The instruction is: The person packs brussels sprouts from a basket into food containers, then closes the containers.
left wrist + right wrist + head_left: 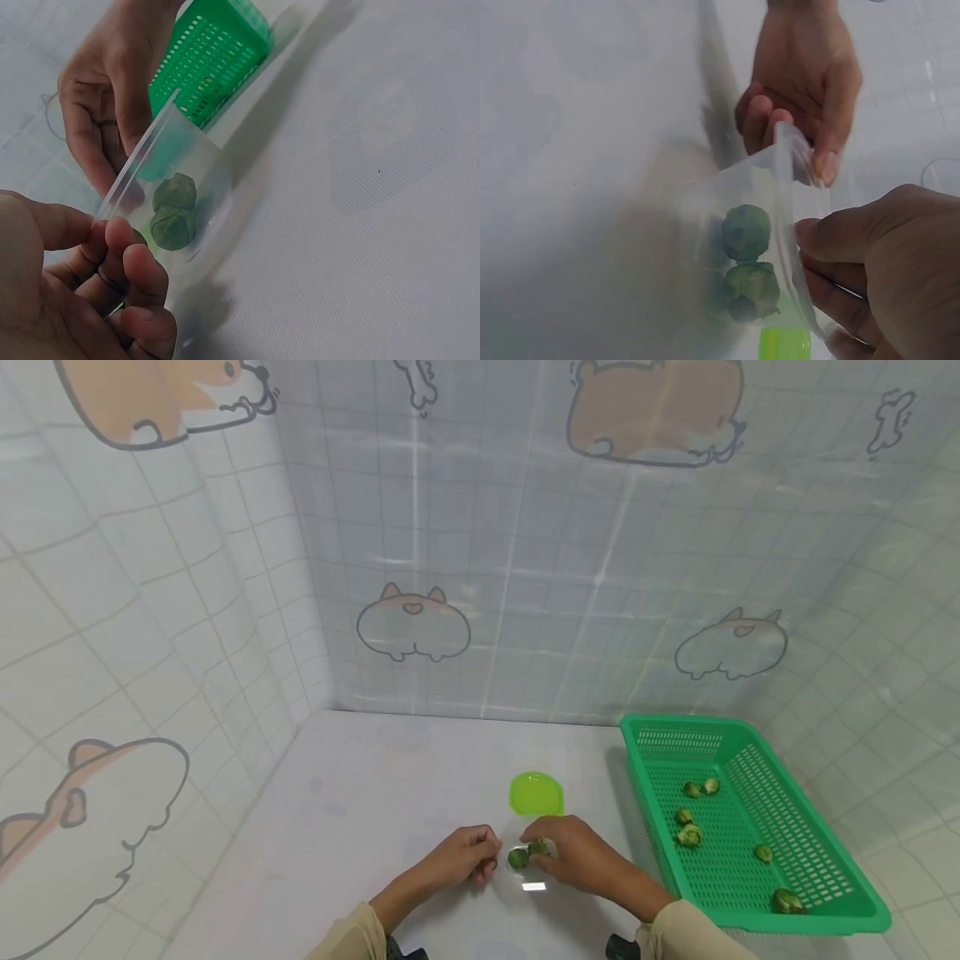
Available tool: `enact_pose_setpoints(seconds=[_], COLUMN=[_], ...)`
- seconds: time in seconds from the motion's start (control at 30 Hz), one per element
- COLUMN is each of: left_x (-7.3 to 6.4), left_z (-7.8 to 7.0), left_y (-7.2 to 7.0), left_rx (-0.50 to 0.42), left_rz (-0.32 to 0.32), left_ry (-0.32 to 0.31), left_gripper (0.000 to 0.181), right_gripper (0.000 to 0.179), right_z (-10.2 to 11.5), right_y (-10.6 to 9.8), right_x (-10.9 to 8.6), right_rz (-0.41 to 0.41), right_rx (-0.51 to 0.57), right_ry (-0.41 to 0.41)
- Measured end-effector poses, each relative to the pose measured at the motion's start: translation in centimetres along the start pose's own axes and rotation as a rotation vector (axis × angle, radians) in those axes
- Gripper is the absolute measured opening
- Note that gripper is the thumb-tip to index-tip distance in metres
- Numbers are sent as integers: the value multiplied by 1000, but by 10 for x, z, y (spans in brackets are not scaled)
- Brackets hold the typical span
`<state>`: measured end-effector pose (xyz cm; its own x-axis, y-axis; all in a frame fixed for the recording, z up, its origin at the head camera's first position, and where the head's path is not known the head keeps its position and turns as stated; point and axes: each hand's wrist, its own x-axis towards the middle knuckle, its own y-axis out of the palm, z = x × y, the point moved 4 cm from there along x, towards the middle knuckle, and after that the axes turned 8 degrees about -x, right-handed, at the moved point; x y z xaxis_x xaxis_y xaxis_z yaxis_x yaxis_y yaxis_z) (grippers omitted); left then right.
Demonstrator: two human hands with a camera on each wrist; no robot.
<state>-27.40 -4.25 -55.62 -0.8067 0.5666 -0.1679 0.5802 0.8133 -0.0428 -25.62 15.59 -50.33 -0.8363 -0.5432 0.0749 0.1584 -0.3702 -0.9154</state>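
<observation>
A clear plastic container stands on the white table, with two Brussels sprouts side by side at its bottom. My left hand pinches its rim between thumb and fingertips, clearest in the left wrist view. Over the container's mouth lies my right hand, its thumb and fingers apart with no sprout between them. In the right wrist view this hand has its thumb at the rim. Just beyond the container lies a flat lime-green lid.
A green perforated basket stands on the right, with several Brussels sprouts scattered on its floor. Tiled-pattern sheeting with cartoon dogs encloses the table at the back and sides.
</observation>
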Motion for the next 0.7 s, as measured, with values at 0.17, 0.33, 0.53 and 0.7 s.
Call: enact_pose_setpoints(seconds=[0.17, 0.33, 0.53, 0.7], left_x=[0, 1, 1, 2], left_z=[-1, 0, 1, 2], left_y=[0, -1, -1, -1], left_rx=[6, 4, 5, 14], left_rz=[4, 13, 15, 2], left_ry=[-2, -8, -10, -23], left_gripper=[27, 26, 26, 25], right_gripper=[27, 25, 26, 26], right_z=[-7, -15, -29, -41], right_y=[-7, -18, -33, -49], right_x=[-6, -14, -25, -36], right_rz=[-29, -74, -139, -174], right_rx=[87, 111, 83, 97], right_ry=[26, 54, 65, 118])
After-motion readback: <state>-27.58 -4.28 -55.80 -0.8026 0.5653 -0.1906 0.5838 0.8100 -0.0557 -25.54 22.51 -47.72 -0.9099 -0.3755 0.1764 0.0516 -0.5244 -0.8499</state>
